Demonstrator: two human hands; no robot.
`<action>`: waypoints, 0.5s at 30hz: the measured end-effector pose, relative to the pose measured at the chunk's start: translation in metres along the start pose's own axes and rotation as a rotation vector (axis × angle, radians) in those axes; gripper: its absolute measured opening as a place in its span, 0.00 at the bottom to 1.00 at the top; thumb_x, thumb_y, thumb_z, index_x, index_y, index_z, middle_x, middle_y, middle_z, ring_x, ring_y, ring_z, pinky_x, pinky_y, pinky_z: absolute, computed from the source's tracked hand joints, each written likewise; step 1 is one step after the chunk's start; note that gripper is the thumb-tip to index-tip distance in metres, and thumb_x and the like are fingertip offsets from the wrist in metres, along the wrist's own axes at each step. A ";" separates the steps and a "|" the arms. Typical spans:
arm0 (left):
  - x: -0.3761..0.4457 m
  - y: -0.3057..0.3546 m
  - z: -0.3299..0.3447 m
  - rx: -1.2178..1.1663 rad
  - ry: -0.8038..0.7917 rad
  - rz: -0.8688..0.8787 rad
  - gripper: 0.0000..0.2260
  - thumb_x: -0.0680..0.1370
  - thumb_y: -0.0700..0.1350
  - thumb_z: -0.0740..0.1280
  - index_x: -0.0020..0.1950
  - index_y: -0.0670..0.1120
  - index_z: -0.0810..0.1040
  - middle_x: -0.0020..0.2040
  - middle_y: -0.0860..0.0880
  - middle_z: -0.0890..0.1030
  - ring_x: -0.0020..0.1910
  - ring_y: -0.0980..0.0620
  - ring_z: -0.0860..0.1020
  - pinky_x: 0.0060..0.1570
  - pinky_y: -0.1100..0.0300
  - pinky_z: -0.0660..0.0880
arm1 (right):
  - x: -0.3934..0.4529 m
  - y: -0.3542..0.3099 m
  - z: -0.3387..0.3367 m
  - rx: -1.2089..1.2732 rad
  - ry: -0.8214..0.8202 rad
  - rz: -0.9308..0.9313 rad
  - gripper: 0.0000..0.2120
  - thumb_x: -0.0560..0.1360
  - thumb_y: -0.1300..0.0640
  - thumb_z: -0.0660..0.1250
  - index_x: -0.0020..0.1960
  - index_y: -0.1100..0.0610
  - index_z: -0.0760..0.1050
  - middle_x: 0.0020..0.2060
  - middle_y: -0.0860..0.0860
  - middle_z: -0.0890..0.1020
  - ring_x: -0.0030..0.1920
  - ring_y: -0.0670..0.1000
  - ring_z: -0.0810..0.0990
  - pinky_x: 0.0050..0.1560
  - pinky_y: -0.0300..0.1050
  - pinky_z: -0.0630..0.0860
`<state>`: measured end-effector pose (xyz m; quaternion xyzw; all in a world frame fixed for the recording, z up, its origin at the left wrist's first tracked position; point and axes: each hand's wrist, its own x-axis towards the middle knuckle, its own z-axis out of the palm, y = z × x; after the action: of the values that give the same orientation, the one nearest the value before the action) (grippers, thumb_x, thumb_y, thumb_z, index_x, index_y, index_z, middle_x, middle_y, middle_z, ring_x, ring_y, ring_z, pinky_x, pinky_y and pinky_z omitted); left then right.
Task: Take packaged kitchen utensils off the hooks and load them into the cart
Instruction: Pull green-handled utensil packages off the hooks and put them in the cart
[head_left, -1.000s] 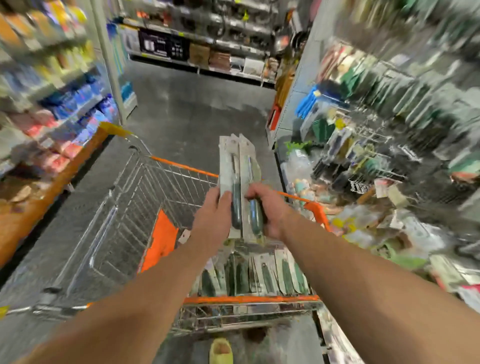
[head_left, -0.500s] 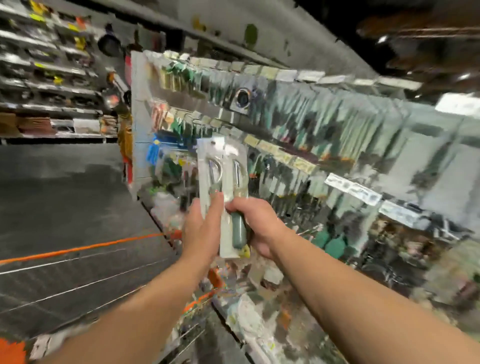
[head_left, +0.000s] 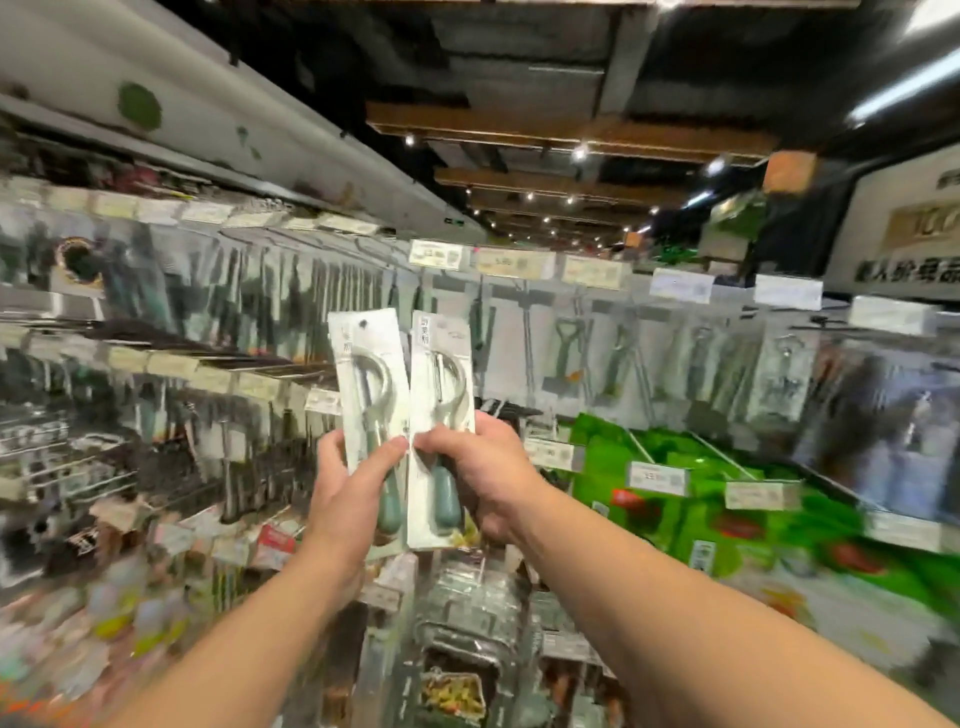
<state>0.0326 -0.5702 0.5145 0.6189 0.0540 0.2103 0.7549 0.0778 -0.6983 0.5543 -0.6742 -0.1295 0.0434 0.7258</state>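
Right now your two hands are raised together in front of the display wall, each gripping one packaged utensil upright. Your left hand (head_left: 345, 499) pinches the left package (head_left: 370, 395) with the thumb laid across its front, and your right hand (head_left: 480, 475) curls round the lower part of the right package (head_left: 441, 415), thumb on its front face. The two cards stand side by side, edges touching or slightly overlapping, each showing a curved metal head above a green handle. Beyond your hands hang rows of similar packaged utensils on hooks (head_left: 597, 364), with price tags (head_left: 511, 262) along the rail above them. To the right of your right hand lie green packs (head_left: 675, 493), blurred. The cart is out of view.
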 end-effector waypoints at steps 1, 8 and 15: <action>0.000 -0.003 0.017 0.007 -0.024 -0.021 0.46 0.60 0.70 0.78 0.74 0.63 0.63 0.66 0.50 0.80 0.62 0.44 0.81 0.58 0.45 0.77 | -0.004 -0.002 -0.019 -0.002 0.022 -0.007 0.17 0.68 0.66 0.74 0.57 0.64 0.80 0.46 0.61 0.87 0.45 0.59 0.87 0.49 0.56 0.84; -0.028 -0.020 0.131 -0.113 -0.133 -0.256 0.34 0.58 0.56 0.81 0.59 0.50 0.72 0.59 0.43 0.83 0.57 0.40 0.83 0.61 0.34 0.79 | -0.036 -0.014 -0.131 -0.011 0.162 -0.025 0.09 0.71 0.70 0.72 0.51 0.66 0.81 0.43 0.63 0.86 0.40 0.56 0.84 0.46 0.54 0.85; -0.051 -0.030 0.203 -0.142 -0.226 -0.301 0.35 0.55 0.52 0.84 0.58 0.52 0.72 0.57 0.39 0.84 0.55 0.37 0.85 0.58 0.29 0.79 | -0.056 -0.026 -0.209 0.034 0.170 0.044 0.13 0.73 0.69 0.72 0.57 0.70 0.79 0.41 0.60 0.84 0.39 0.55 0.84 0.41 0.49 0.83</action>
<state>0.0633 -0.7796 0.5228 0.5685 0.0460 0.0277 0.8209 0.0721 -0.9165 0.5607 -0.6658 -0.0520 0.0039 0.7444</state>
